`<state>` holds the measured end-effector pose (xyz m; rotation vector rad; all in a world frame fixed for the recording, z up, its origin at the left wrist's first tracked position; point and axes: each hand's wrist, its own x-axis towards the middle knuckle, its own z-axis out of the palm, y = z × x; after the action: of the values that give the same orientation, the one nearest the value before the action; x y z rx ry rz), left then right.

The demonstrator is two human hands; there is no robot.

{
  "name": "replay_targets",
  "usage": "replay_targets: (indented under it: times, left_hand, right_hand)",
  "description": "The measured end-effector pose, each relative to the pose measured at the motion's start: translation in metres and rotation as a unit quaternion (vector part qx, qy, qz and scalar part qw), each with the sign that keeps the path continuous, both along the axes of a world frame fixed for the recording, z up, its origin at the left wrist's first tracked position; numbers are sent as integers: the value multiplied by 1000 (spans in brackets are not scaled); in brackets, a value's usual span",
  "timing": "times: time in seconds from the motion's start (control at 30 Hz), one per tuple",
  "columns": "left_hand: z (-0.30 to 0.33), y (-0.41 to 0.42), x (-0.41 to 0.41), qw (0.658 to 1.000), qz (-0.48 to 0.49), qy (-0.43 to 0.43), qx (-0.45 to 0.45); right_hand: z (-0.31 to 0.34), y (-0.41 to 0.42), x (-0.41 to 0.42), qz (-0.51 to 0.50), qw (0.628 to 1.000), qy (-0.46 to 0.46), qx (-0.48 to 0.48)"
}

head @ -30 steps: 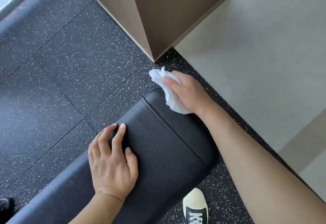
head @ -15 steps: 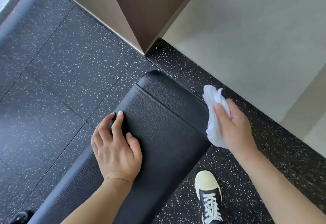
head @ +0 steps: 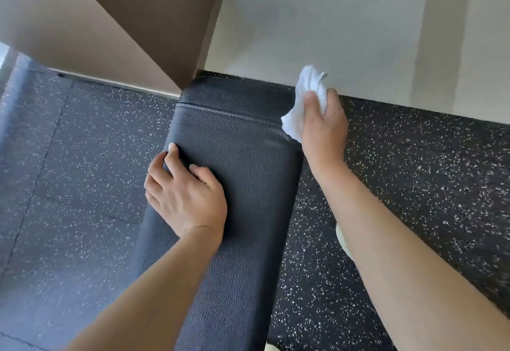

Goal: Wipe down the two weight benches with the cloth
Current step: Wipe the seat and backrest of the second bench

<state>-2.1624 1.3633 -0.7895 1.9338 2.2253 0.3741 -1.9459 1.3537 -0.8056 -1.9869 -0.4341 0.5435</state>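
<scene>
Weight bench (head: 242, 174), black padded: left hand (head: 185, 194) rests on its left edge, grip relaxed; right hand (head: 324, 127) grips white cloth (head: 299, 107) at its right edge.

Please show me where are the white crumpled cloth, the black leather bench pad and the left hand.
White crumpled cloth (head: 300, 107), head view, its bunched middle.
Black leather bench pad (head: 248, 163), head view, bare top.
Left hand (head: 190, 196), head view, its back.
</scene>
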Motion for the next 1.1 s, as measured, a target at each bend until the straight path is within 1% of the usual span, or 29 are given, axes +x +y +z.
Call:
replay_targets:
  times: [0.1,0.23,0.3,0.37,0.47,0.53,0.63,0.73,0.8,0.93,1.1]
  left_hand:
    - [1,-1,-2,1000,-19,9,-14]
    - [4,-3,-8,998,-61,9,-30]
    - [6,-11,-22,991,-124,17,-38]
    - [7,-34,-44,978,-199,30,-47]
    - [10,-76,-77,962,-268,32,-43]
    - [7,-86,-85,960,-276,30,-23]
    - [3,-84,-81,965,-261,33,-9]
    - [1,-84,-82,964,-263,36,1]
    - [-2,-82,-83,962,-269,41,8]
    - [-6,-81,-83,962,-268,52,14]
    - [-7,-81,-83,961,-271,58,13]
  right_hand:
    - [1,-37,-36,-24,1000,-8,14]
    - [2,-94,-95,1,1000,-22,22]
    - [2,-122,-120,10,1000,-11,15]
    - [4,-145,-139,13,1000,-1,7]
    - [8,-151,-144,15,1000,15,0]
    - [10,-134,-131,9,1000,27,-3]
    - [7,-91,-90,-18,999,47,8]
    - [1,-52,-51,-54,996,64,39]
    - [-6,-45,-44,-68,993,79,58]
    - [-14,-82,-79,-69,989,95,87]
    - [-13,-148,-144,-40,989,123,78]
